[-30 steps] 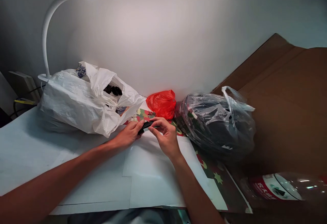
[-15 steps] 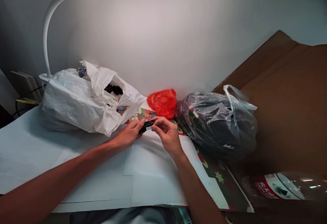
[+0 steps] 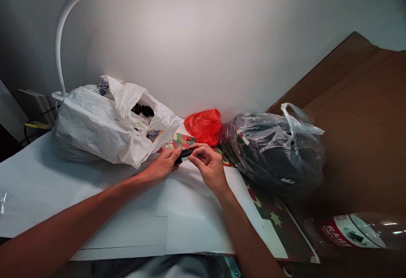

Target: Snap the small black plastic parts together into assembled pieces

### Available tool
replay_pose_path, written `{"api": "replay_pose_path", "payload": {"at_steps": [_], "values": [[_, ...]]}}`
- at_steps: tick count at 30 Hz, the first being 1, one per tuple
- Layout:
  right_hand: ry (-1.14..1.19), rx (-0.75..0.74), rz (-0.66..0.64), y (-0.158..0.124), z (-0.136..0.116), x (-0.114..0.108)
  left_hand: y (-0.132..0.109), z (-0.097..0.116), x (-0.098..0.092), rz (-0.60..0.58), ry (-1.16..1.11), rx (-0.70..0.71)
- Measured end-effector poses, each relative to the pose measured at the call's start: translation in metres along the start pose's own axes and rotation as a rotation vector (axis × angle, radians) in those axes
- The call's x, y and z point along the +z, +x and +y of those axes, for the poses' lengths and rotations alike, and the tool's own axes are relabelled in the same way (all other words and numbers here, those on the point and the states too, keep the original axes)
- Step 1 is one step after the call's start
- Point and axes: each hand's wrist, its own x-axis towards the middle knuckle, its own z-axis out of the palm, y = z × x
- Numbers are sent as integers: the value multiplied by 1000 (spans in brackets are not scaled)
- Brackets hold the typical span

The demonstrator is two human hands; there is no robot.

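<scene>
Between my two hands, over the white-covered table, is a small black ridged piece (image 3: 184, 155) with a pale strip along its near side; its exact kind does not show. My left hand (image 3: 165, 162) is closed round its left end, thumb on top. At the other end, my right hand (image 3: 207, 162) pinches it between thumb and fingers. Just beyond the hands, tiny metal-looking bits (image 3: 190, 139) lie on a patterned camouflage-like sheet (image 3: 179, 139), too small to name.
A white plastic bag (image 3: 95, 121) with dark items stands at left, under a lamp (image 3: 60, 28). Behind the hands sits a red bag (image 3: 204, 126). To the right are a clear bag of black items (image 3: 272, 151), a cardboard sheet (image 3: 364, 134) and a large plastic bottle (image 3: 355, 231).
The whole view has shifted slightly, so the surroundings sit a little further right. Both hands keep their hold on the black piece, with hardly any visible movement.
</scene>
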Motion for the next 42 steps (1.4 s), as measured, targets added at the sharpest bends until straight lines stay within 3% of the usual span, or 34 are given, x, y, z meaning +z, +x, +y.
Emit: {"api": "replay_pose_path", "payload": {"at_steps": [11,30,42], "values": [[-69,-44,26,-2,-4,2,0,0,0,-63,-25,40],[-103,-78,67,-4,-5,4,2,-4,0,-26,40,71],[55,-48,172,-2,-7,5,-1,1,1,-208,88,278]]}}
